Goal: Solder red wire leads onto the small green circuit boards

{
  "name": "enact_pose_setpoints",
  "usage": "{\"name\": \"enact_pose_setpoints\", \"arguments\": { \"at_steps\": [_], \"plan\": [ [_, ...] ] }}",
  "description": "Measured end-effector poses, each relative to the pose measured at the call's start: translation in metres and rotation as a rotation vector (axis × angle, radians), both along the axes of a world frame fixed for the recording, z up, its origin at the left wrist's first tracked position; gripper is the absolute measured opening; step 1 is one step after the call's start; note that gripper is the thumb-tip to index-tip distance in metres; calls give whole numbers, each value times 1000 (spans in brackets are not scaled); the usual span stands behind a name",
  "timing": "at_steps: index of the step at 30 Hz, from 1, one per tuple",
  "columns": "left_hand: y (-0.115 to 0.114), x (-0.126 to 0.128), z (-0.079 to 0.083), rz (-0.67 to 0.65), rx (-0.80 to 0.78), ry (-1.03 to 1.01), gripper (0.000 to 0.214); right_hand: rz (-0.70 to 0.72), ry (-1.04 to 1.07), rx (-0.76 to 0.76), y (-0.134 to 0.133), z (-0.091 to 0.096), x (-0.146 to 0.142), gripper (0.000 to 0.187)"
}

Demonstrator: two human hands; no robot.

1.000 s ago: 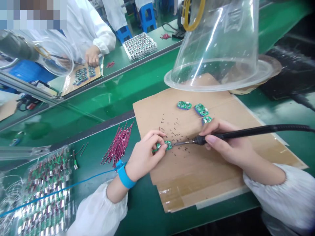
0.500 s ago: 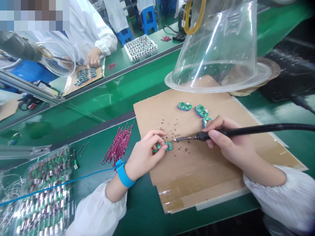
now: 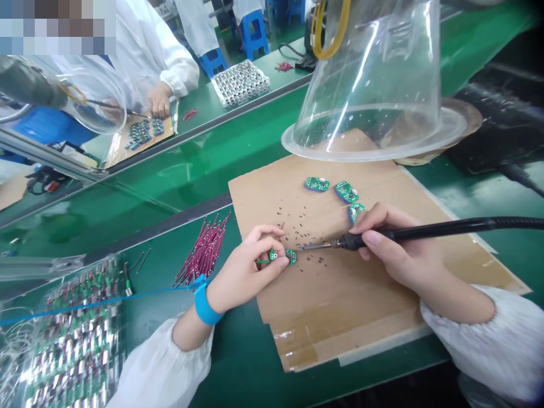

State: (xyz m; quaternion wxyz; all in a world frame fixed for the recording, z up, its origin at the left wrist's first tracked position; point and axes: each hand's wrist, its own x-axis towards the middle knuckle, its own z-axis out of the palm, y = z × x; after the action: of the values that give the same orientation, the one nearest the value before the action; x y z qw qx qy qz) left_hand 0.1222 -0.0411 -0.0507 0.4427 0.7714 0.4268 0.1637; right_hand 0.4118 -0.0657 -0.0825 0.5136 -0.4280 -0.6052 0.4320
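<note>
The person's left hand (image 3: 244, 266) is pinching a small green circuit board (image 3: 284, 256) against the cardboard sheet (image 3: 340, 300). Thumb and forefinger are closed on the board's left end. The right hand (image 3: 395, 249) is gripping the soldering iron (image 3: 425, 231) like a pen. Its metal tip is pointing at the board's right edge, very near or just touching; I cannot tell which from here.

To my eye, a joint on the right side of that board is being soldered. The next move looks like it is calling for a small, steady touch of the tip. The left hand would need to be pinning the board flat, with its fingertips clear of the hot metal.

Three more boards (image 3: 346, 191) are lying on the cardboard just beyond the right hand, the nearest one partly tucked behind the knuckles. A sideways sweep of the iron could be knocking them. A clear hood (image 3: 374, 85) is hanging over the cardboard's far edge, so there is little room upward on that side.

A bundle of red wires (image 3: 204, 252) is lying on the counter (image 3: 246, 362) just left of the cardboard, near the left hand. The cord of the blue wrist strap (image 3: 202, 303) is running off to the left above a tray of assemblies (image 3: 76, 340). Bare cardboard is lying open between both hands and the near edge. A co-worker's hand (image 3: 158, 102) is working well apart, across the belt.
</note>
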Motion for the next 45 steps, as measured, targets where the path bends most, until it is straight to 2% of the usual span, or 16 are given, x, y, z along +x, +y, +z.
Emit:
{"name": "enact_pose_setpoints", "arguments": {
  "at_steps": [4,13,21,25,31,34,37,40,42,45],
  "plan": [
    [0,2,-1,-9,26,25,7,23,-87,52,0,2,1,7],
    [8,-3,-6,-106,35,18,6,24,-89,46,0,2,1,8],
    [9,-3,-8,-11,81,34,7,-49,-15,-15,-1,2,-2,7],
    [8,-2,-10,118,-26,-24,13,-83,-25,-16,0,1,-2,9],
    [6,4,-6,322,-295,-169,21,-131,-29,-24,1,3,-2,10],
    [3,6,-2,355,-387,-200,23,-133,-39,-25,1,3,-3,11],
    [3,3,2,246,-297,-128,23,-133,-51,-16,1,4,-3,12],
    [8,-4,6,-55,-36,14,17,-128,-50,-4,1,6,-4,12],
    [13,-9,7,-242,73,91,15,-126,-47,1,1,7,-4,12],
    [18,-14,8,-359,148,195,15,-136,-55,7,2,8,-4,13]
  ]
}}
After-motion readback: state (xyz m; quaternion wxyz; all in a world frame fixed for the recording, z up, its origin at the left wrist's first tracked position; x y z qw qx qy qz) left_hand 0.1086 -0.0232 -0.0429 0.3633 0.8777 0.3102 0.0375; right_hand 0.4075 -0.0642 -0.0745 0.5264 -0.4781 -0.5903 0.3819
